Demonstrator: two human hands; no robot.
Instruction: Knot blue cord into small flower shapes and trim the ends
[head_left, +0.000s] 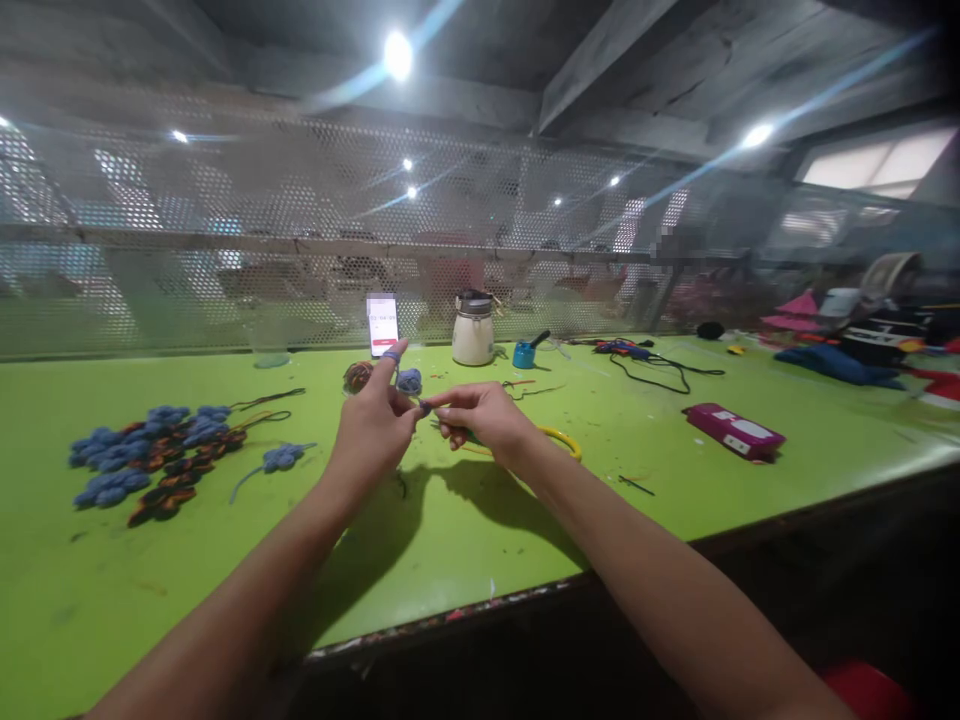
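My left hand (381,418) pinches a small piece of blue crochet work (425,408), with blue yarn (395,357) wound over its raised index finger. My right hand (484,418) is closed at the same piece, its fingers around what looks like a crochet hook, mostly hidden. Behind my left hand sit a ball of blue yarn (409,381) and a dark multicoloured yarn ball (358,377). To the left lies a single blue crocheted flower (283,457). Farther left is a cluster of blue crocheted flowers (112,450) with dark orange-brown ones (161,503).
A yellow loop-shaped handle (568,441) shows beyond my right wrist. A lit phone (383,325), a cream jar (473,335) and a blue pot (523,354) stand at the back. Right are a black cord (660,386), a maroon case (735,432) and fabric (836,367).
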